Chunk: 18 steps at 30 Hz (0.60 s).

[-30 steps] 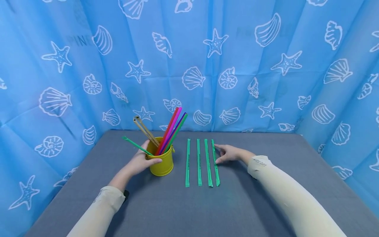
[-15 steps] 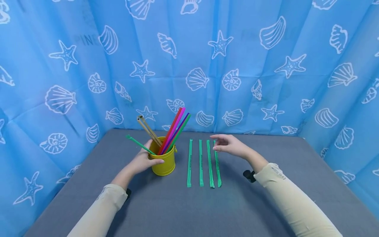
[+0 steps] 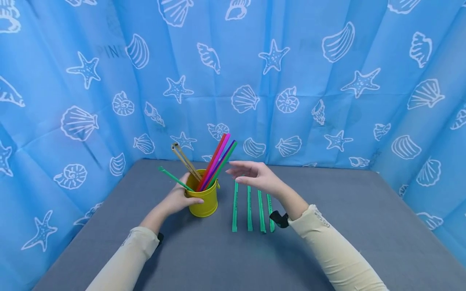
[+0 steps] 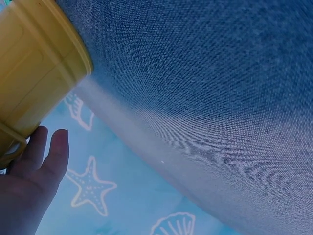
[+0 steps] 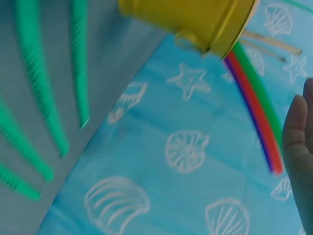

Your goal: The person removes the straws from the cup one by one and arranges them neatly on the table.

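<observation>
A small yellow bucket [image 3: 204, 205] stands on the table at centre left, and my left hand [image 3: 175, 200] grips its left side, thumb across the front. Red, pink, purple and green straws [image 3: 217, 163] lean right in it. Two tan sticks [image 3: 185, 161] and one thin green wrapped straw [image 3: 176, 179] lean left. My right hand [image 3: 256, 177] is raised between the bucket and a row of green wrapped straws [image 3: 249, 212], covering their far ends in the head view. Its fingers point toward the coloured straws, holding nothing. In the right wrist view the hand [image 5: 297, 142] is apart from them.
The grey cloth-covered table [image 3: 204, 258] extends around the bucket. A blue curtain [image 3: 225, 60] with white shell and starfish prints hangs behind it and along both sides. Black wrist bands [image 3: 279, 219] show at the sleeve cuffs.
My right hand has lifted from the rightmost green wrapped straw and moved left over the row toward the bucket. My left hand keeps its grip on the bucket. The head view has shifted slightly.
</observation>
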Each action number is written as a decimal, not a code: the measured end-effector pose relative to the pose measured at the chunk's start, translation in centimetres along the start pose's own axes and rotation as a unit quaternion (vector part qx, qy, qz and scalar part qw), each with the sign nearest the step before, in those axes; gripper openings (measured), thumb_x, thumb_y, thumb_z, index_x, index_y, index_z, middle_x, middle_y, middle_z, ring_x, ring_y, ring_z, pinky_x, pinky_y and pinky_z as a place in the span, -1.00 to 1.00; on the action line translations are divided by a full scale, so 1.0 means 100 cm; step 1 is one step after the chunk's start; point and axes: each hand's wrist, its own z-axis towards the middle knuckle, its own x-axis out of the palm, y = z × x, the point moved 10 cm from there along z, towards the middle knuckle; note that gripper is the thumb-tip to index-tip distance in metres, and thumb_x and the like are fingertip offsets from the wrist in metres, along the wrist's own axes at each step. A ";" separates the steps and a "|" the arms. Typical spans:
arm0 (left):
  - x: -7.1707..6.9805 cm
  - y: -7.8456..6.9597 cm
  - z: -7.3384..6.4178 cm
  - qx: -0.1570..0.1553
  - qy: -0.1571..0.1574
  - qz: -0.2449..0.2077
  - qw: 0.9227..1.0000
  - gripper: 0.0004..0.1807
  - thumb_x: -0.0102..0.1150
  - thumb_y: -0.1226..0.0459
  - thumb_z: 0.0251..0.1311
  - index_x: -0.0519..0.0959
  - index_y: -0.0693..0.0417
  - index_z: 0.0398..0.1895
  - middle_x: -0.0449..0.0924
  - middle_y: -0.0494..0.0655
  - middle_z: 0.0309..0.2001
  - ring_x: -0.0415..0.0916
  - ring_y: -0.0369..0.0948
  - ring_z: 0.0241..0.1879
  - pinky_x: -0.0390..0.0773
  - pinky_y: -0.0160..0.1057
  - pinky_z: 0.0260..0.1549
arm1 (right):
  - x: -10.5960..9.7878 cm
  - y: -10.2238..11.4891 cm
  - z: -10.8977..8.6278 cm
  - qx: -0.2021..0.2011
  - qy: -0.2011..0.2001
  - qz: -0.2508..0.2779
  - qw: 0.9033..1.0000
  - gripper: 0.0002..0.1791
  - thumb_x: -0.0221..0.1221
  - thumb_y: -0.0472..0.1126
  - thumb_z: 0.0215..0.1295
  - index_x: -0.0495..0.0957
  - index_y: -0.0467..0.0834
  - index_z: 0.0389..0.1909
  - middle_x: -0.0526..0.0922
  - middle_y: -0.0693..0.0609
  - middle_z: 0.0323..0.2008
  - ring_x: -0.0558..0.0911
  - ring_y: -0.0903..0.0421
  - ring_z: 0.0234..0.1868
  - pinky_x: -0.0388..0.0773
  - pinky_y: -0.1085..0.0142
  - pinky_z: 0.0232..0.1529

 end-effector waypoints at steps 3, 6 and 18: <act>0.001 -0.002 0.001 0.007 -0.002 -0.001 1.000 -0.07 0.46 0.25 0.04 0.09 0.18 0.40 0.33 0.22 0.23 0.31 0.12 0.21 0.32 0.18 0.20 | 0.015 0.005 0.011 -0.017 0.006 0.003 1.000 -0.41 0.14 -0.28 0.39 0.24 -0.37 0.37 0.48 -0.32 0.19 0.49 -0.27 0.15 0.54 0.15 0.08; 0.001 -0.004 0.002 0.013 -0.002 0.000 1.000 -0.08 0.45 0.26 0.05 0.09 0.17 0.40 0.34 0.21 0.22 0.33 0.12 0.20 0.34 0.17 0.19 | 0.031 0.008 0.021 -0.024 0.015 0.004 1.000 -0.39 0.12 -0.31 0.38 0.21 -0.33 0.41 0.46 -0.25 0.24 0.45 -0.30 0.16 0.55 0.16 0.06; 0.004 -0.012 0.004 0.058 0.017 -0.019 0.998 -0.03 0.41 0.29 0.11 0.00 0.11 0.48 0.25 0.18 0.33 0.30 0.12 0.26 0.35 0.12 0.20 | 0.088 0.013 0.063 -0.036 0.041 -0.055 0.997 -0.32 0.14 -0.33 0.35 0.15 -0.28 0.45 0.41 -0.16 0.31 0.47 -0.04 0.15 0.52 0.21 0.01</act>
